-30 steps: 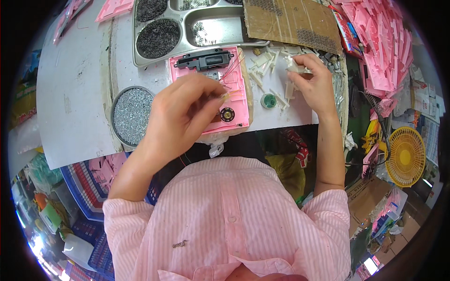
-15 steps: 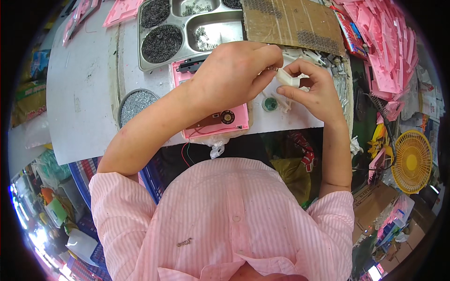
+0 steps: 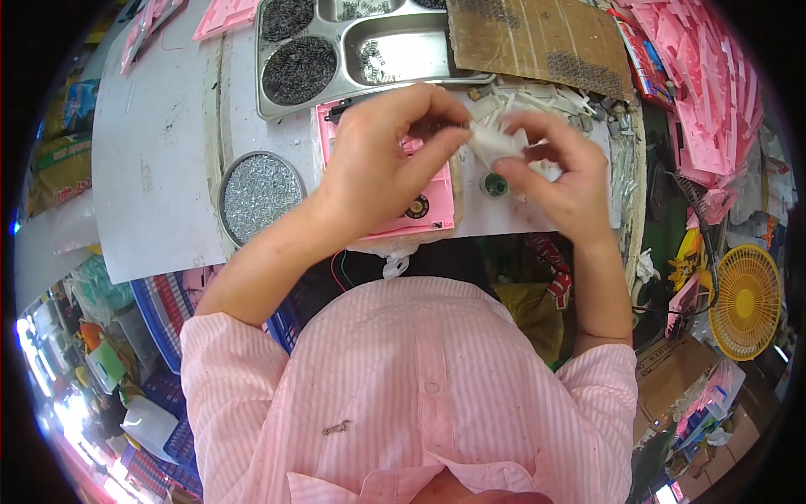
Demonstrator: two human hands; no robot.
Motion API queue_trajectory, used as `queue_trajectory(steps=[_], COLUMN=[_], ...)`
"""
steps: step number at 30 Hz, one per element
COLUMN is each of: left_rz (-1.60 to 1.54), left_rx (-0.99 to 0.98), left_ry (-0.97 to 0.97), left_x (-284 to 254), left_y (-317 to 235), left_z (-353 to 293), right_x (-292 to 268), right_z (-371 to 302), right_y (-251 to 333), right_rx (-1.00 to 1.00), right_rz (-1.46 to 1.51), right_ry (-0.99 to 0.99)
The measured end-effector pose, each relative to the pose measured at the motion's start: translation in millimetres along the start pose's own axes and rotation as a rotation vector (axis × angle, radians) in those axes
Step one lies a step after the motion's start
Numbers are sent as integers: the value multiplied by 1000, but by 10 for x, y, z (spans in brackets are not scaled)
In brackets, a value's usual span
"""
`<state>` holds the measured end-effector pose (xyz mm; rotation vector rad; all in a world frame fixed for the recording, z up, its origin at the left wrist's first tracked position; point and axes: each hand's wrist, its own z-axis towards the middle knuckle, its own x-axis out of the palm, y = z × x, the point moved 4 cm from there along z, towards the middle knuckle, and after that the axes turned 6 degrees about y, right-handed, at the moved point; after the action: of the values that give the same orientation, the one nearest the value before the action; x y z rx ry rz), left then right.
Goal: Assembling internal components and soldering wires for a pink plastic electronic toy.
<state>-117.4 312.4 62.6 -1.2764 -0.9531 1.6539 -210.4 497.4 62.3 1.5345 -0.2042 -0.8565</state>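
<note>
Just right of the pink casing, the right hand pinches a blurred white plastic part, long axis unclear; over the casing, the left hand brings narrowed fingertips to its left side, contents indiscernible.

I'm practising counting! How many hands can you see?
2: the left hand over the pink case, and the right hand holding a blurred white piece.

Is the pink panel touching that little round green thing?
Apart. The head view shows a strip of white tabletop between the pink panel and the round green thing.
</note>
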Motion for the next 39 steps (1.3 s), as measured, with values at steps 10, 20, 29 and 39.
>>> queue_trajectory(steps=[10,20,29,39], left_rz=[-470,-692,742,299], left_rx=[-361,-630,-222,47], left_ry=[56,452,295,-17], left_x=[-50,-100,142,-12], left_y=[125,-86,320,271], left_z=[-662,-813,-407,-888], right_x=[274,404,202,407], right_z=[-78,-378,-594,-92], right_y=[184,79,-316,-29], right_rx=[-334,-172,86,-230], right_rz=[-93,214,740,-420], right_ry=[44,270,26,94])
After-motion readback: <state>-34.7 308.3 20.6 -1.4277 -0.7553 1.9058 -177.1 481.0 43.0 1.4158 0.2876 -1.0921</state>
